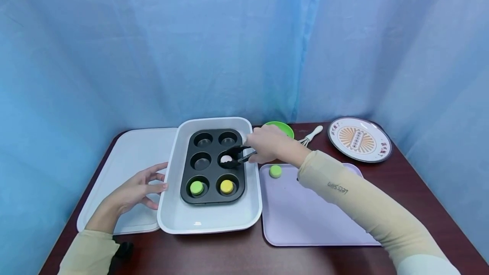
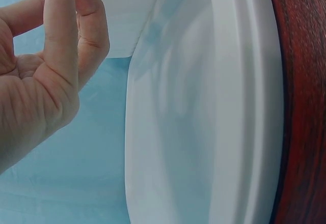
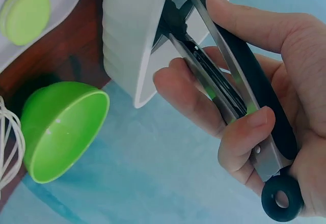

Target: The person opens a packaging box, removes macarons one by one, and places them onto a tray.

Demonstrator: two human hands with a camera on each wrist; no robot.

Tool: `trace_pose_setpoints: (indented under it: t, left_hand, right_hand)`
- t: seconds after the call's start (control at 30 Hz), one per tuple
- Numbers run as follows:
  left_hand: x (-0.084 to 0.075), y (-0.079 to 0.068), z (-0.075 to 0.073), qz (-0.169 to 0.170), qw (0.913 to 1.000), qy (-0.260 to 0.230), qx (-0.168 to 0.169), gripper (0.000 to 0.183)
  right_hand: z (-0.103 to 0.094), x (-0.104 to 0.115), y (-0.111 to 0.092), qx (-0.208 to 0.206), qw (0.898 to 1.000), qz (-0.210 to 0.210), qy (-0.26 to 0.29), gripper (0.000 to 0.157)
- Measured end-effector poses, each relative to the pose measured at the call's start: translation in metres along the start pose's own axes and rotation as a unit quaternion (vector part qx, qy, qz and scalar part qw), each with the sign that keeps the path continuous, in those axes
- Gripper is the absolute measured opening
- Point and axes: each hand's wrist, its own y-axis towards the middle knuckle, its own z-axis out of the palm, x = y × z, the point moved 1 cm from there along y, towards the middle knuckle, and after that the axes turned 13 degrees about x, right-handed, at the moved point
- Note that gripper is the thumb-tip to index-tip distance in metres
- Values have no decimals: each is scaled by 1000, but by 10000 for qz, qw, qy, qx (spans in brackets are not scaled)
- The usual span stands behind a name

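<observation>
My right hand [image 1: 267, 144] grips a pair of tongs [image 3: 229, 76] with black handles and a ring at the end. The black tips of the tongs are around a pale pink macaron [image 1: 226, 159] in the middle right cup of a dark muffin pan [image 1: 214, 203]. Green [image 1: 196, 188] and yellow [image 1: 226, 186] macarons sit in the two front cups. The pan lies inside a deep white basin [image 1: 210, 224]. At the basin's left rim, my left hand [image 1: 131, 190] has its fingers spread and loosely bent, holding nothing.
To the right lies a lilac tray [image 1: 305, 220] with a green macaron [image 1: 275, 171] near its back left corner. Behind it are a green bowl [image 3: 66, 132], a whisk [image 1: 315, 131] and a round plate [image 1: 360, 140]. A white tray [image 1: 126, 152] extends left of the basin.
</observation>
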Motion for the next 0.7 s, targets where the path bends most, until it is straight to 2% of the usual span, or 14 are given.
trace_pose_setpoints:
  t: [0.17,0.3,0.5,0.7]
  left_hand:
    - [1,3,-1,9,10000,4,22,80]
    - [1,3,-1,45,10000,-15,42,80]
    - [-2,3,0,53,9999,-49,85,80]
    - [-2,2,1,50,9999,-51,70,79]
  right_hand:
    - [5,-10,-4,-257,9994,-106,208,37]
    - [3,-19,-19,-566,9968,-81,550,47]
    - [6,-39,-61,-1094,9858,-329,1232,50]
    - [29,-62,-114,-1661,9718,-643,1544,52]
